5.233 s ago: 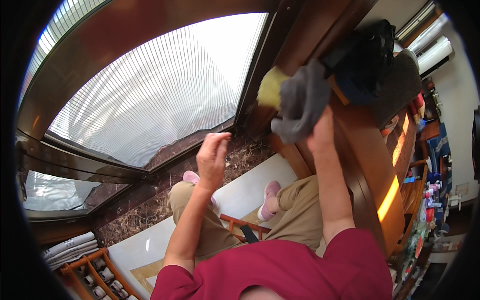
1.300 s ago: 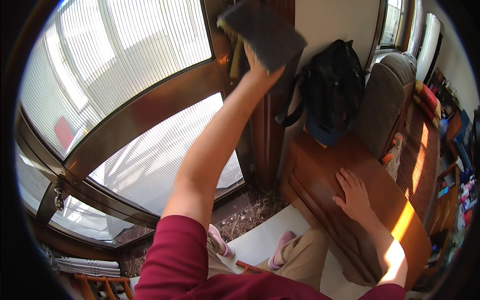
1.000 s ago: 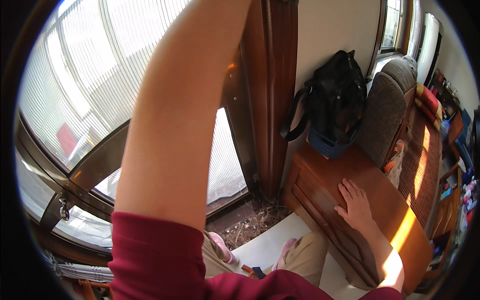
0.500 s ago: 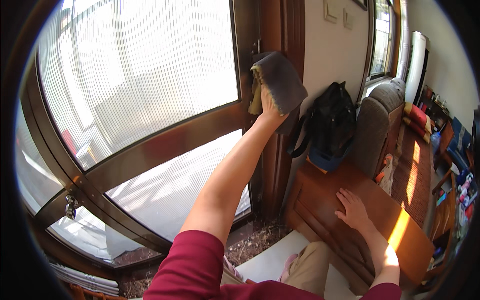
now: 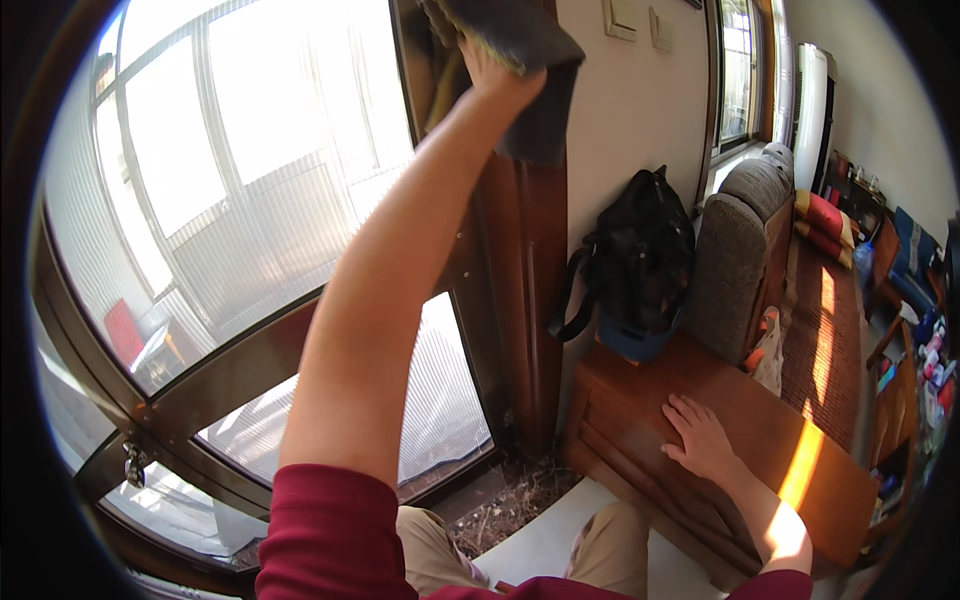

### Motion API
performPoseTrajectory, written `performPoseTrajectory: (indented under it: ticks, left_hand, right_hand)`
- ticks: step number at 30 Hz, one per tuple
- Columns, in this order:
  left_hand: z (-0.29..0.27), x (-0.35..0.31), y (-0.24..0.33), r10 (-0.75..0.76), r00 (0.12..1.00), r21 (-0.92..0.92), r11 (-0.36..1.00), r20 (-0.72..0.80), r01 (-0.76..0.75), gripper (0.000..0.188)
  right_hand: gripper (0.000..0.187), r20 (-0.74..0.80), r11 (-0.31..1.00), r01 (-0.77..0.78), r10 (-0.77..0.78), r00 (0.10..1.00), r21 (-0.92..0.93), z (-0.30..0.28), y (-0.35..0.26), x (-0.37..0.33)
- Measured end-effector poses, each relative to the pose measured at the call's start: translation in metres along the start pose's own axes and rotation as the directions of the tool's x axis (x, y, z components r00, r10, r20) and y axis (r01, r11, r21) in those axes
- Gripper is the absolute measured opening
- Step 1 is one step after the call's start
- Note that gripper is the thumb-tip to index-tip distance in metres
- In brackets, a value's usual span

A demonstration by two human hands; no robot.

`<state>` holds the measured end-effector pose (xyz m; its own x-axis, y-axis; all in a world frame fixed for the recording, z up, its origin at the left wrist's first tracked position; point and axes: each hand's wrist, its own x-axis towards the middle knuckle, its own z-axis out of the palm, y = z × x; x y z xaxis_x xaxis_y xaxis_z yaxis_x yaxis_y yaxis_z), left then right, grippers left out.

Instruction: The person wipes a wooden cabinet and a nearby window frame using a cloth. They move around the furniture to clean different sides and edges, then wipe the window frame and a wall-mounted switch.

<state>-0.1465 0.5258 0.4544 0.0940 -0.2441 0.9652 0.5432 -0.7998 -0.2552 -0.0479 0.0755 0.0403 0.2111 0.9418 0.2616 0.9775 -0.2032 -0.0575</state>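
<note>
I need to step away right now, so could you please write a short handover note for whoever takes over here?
Left hand: raised high, gripping a dark grey cloth against the brown wooden window frame.
Right hand: flat on the low brown wooden cabinet, holding nothing.
Done: cannot tell which parts of the frame are already wiped.
Left: probably the frame below the cloth.

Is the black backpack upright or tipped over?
Upright: the black backpack stands on the wooden chest, leaning against the wall beside the grey armchair.
</note>
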Motion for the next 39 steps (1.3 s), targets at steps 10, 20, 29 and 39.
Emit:
performPoseTrajectory:
  ticks: [10,20,29,39]
  left_hand:
    - [0.038,0.177,-0.059,-0.068,0.996,-0.083,0.995,-0.056,0.063,0.049]
    - [0.085,0.155,-0.120,0.022,0.995,0.058,0.998,-0.098,-0.017,0.064]
    - [0.018,0.024,-0.028,0.001,1.000,-0.075,0.997,0.014,0.000,0.055]
    - [0.031,0.196,-0.101,-0.026,0.998,0.153,0.988,0.050,0.018,0.065]
  right_hand:
    - [0.073,0.047,0.999,-0.010,0.009,0.999,0.031,-0.003,0.002,0.004]
    - [0.074,0.025,0.995,0.029,-0.031,0.999,0.099,0.003,0.006,0.009]
    - [0.075,-0.017,0.996,0.042,-0.041,0.999,0.075,-0.001,0.016,-0.002]
    - [0.076,-0.046,0.983,0.064,-0.057,0.997,0.172,0.003,0.023,-0.003]
